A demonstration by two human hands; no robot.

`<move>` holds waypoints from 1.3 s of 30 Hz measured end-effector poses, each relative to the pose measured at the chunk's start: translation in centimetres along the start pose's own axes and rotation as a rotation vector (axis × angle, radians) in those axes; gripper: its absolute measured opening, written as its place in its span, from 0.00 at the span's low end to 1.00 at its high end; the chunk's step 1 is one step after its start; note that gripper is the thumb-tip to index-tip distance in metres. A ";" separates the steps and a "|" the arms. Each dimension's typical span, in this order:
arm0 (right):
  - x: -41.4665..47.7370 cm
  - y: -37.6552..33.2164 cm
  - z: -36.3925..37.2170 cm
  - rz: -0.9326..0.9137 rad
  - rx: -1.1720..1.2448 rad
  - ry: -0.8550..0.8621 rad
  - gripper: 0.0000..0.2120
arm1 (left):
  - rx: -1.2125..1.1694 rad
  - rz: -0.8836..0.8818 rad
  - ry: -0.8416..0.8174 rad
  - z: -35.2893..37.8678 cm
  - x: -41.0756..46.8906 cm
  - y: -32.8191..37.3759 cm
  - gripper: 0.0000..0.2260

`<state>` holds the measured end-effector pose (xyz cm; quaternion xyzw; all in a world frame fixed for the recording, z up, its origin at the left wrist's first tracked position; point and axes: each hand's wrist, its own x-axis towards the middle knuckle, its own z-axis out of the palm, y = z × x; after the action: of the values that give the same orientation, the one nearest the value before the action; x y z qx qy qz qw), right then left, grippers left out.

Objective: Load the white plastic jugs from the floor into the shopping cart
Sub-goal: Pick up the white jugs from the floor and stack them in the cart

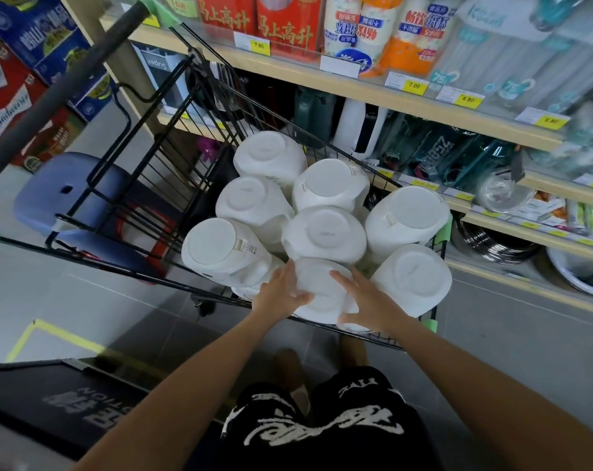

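Observation:
Several white plastic jugs stand bottom-up in the black wire shopping cart [145,171]. One is at the far end [267,154] and another at the cart's right corner [414,277]. The nearest jug [320,290] sits at the cart's near edge, between both my hands. My left hand [281,290] lies on its left side with the thumb across the bottom. My right hand [363,300] presses its right side with fingers spread over the bottom. No jug is visible on the floor.
Store shelves [356,86] with bottles, cups and price tags run along the right of the cart. A blue plastic stool [50,198] stands left of it, with beer cartons [13,107] behind. A black mat [50,396] lies at lower left. My legs are just below the cart.

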<state>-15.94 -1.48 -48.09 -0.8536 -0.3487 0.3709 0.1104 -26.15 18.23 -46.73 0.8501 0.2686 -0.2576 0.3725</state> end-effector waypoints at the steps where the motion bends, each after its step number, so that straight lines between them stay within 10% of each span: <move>1: 0.1 0.1 0.3 0.015 -0.002 -0.001 0.46 | 0.026 -0.019 0.011 0.1 -0.1 0.3 0.43; 16: -2.8 0.0 -4.1 0.100 0.455 0.252 0.28 | -0.187 0.191 0.079 -2.5 0.2 6.4 0.30; 27: -14.7 10.4 -15.8 0.239 0.962 0.670 0.19 | -0.206 0.474 -0.006 -1.8 -0.2 28.3 0.26; 39: -36.0 33.4 -19.9 0.325 1.122 0.921 0.17 | -0.129 0.664 -0.145 19.9 -3.7 55.6 0.26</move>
<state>-1.99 -48.95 -29.11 -0.7788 0.1053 0.1097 0.6085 2.50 -30.29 -28.58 0.8453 -0.0342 -0.1646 0.5071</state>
